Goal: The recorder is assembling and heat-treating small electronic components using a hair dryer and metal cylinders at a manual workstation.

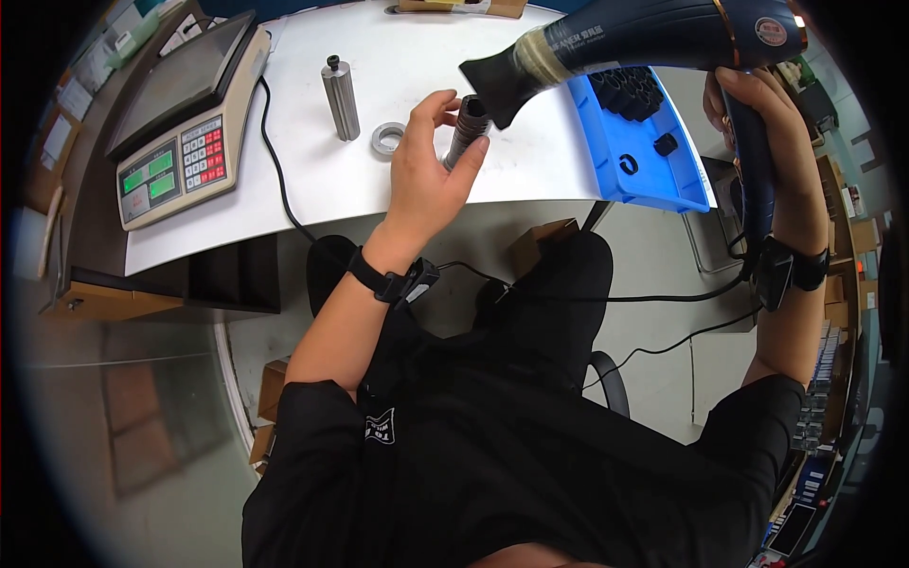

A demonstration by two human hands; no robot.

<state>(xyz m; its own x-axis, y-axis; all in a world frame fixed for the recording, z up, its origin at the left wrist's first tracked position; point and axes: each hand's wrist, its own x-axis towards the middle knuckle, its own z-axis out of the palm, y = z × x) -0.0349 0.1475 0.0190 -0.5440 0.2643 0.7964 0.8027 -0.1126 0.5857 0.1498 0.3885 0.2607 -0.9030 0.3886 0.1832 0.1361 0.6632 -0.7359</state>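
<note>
My right hand (781, 118) is wrapped round the handle of a dark blue hair dryer (644, 40), held up at the upper right. Its flat black nozzle points down and left, close above the top of a dark ribbed cylinder (467, 133) standing on the white table (284, 189). Around that cylinder curl the thumb and fingers of my left hand (426, 175), partly hiding its lower part. Just left of this hand lies a metal ring (387, 139). Further left, a silver metal cylinder (342, 99) with a black bolt in its top stands upright.
A blue plastic tray (653, 189) holds many black ring-shaped parts (627, 92), two of them apart near its front. A digital weighing scale (189, 142) occupies the table's left, its black cable running over the front edge. The dryer's cord (653, 299) crosses above my lap.
</note>
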